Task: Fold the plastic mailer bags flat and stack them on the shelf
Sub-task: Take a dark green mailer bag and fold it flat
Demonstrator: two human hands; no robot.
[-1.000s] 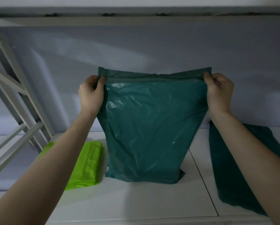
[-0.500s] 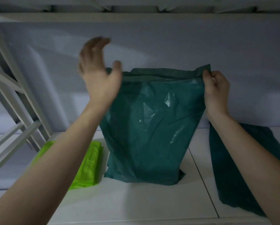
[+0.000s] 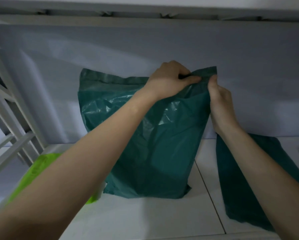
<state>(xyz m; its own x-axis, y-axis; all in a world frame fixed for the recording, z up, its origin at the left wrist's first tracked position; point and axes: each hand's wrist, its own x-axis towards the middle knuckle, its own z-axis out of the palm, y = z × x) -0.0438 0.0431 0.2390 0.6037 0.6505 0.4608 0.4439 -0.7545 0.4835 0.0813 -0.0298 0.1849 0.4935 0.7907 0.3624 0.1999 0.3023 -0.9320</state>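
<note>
The left hand (image 3: pixel 169 80) is reaching across the teal bag (image 3: pixel 145 144) and pinching its top edge near the right corner, fingers curled round the plastic. The right hand (image 3: pixel 220 101) is gripping that same corner just beside it, so both hands are meeting at the bag's upper right. The bag is standing upright, its bottom resting on the white shelf (image 3: pixel 145 219). Left of the bag a green bag (image 3: pixel 36 172) is lying flat; right of it a second teal bag (image 3: pixel 266 179) is lying on the shelf.
</note>
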